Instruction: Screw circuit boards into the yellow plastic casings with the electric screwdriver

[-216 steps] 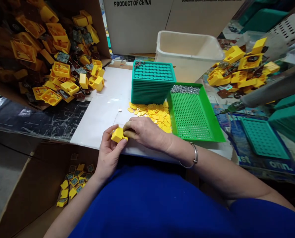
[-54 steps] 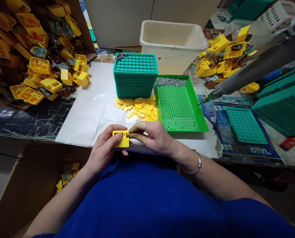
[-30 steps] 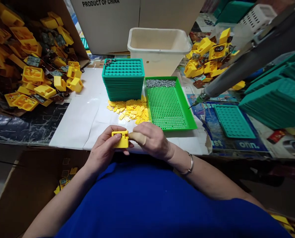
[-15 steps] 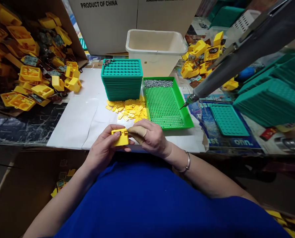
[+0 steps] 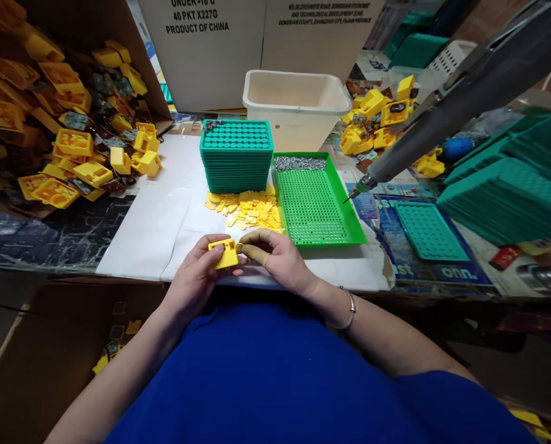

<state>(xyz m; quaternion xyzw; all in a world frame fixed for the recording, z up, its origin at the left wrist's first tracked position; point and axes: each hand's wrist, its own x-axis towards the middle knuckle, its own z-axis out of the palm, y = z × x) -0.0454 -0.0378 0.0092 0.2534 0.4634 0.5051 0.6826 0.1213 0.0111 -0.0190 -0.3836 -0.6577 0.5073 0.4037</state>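
My left hand (image 5: 200,265) is closed around a small yellow plastic housing (image 5: 224,254), its thumb pressing on the face that has cut-outs. Tan finger covers sit on the thumb and forefinger of my right hand (image 5: 277,256). Those two fingertips pinch a small yellow plastic piece (image 5: 239,246) at the housing's right edge; whether it touches the housing I cannot tell. Just beyond my hands, a pile of flat yellow pieces (image 5: 252,213) lies on the white sheet (image 5: 150,216).
A stack of teal trays (image 5: 236,163) stands behind the pile. Right of it lies a green perforated tray (image 5: 312,197) with small metal screws (image 5: 300,163). A grey power screwdriver (image 5: 405,135) hangs at the right. Yellow housings with wiring fill a carton (image 5: 157,123) at the left.
The view has tilted up a little. My right fingers have drawn slightly away from the housing, and a small yellow piece now shows between their tips. My left hand keeps its hold.
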